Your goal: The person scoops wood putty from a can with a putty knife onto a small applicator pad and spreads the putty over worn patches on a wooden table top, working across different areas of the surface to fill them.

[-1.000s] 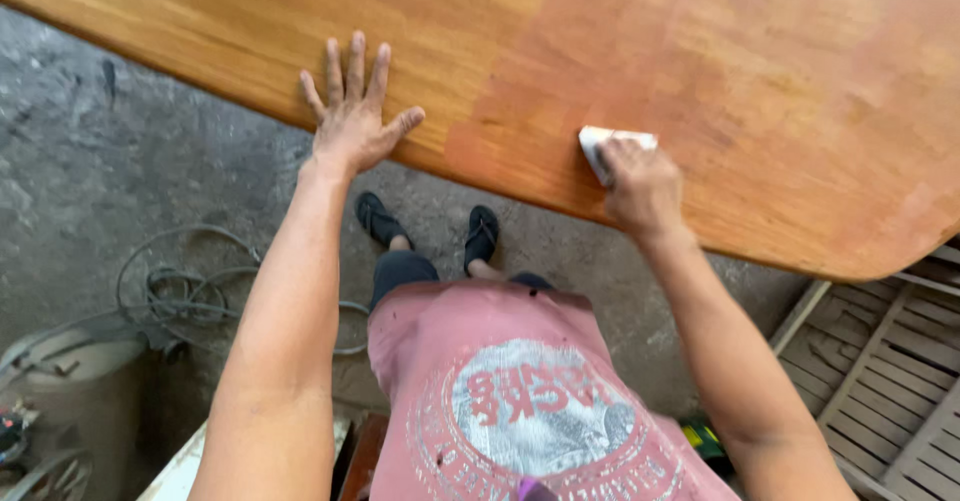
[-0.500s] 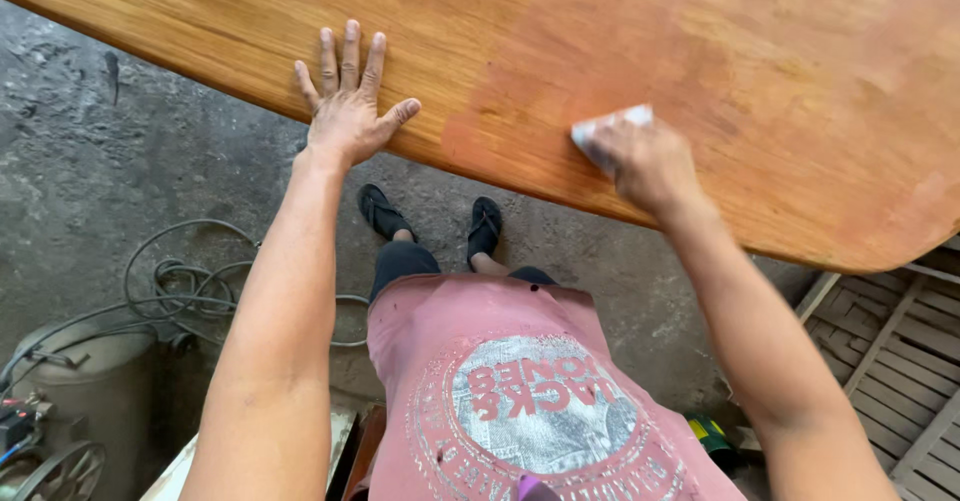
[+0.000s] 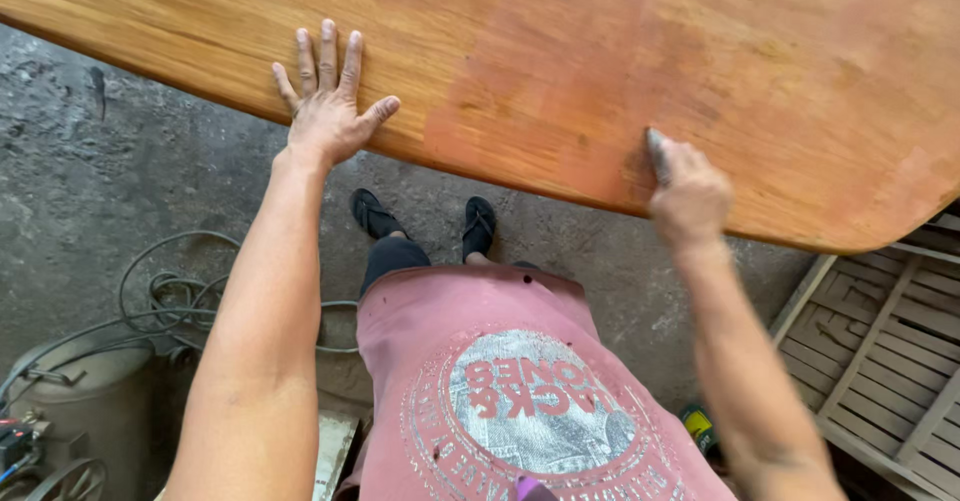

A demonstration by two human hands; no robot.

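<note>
Mostly hidden under the right hand [image 3: 688, 196]: a small pale pad [image 3: 656, 153], only 1 grey edge showing, pinched in curled fingers and pressed on the wooden tabletop [image 3: 560, 51] near its front edge. Cut off at lower left: a grey tank [image 3: 75, 406], contents unseen, beside coiled hoses [image 3: 170, 296]. Left hand [image 3: 328, 96] flat, fingers spread, holding nothing. Compared with 0.5 s ago, pad drawn nearer the edge, less of it visible.

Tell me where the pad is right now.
The pad is in the right hand, pressed on the reddish part of the wooden tabletop near its front edge, right of centre in the head view.
</note>
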